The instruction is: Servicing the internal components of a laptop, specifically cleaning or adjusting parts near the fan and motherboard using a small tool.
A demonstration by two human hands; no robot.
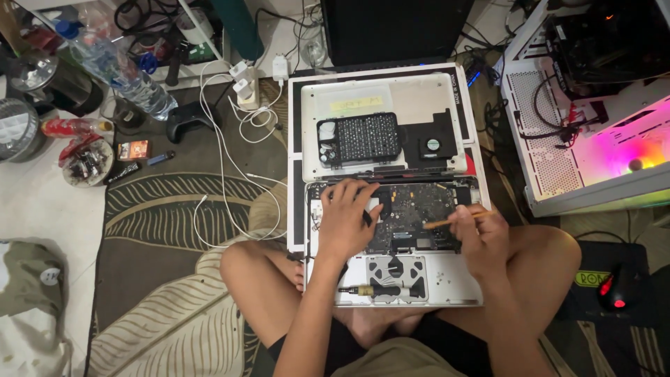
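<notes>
Head view: my left hand [343, 222] presses spread fingers on the laptop [419, 269], steadying it, while right fingers [469, 222] pinch a stick [447, 223] angled toward nine o'clock.

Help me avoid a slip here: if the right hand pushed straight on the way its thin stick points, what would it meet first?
Probably the dark circuit board. The right hand aims the stick left, toward the left hand beyond; depth is unclear.

Matt metal laptop shell [453, 276], wooden stick [440, 223], woven rug [167, 209].
</notes>
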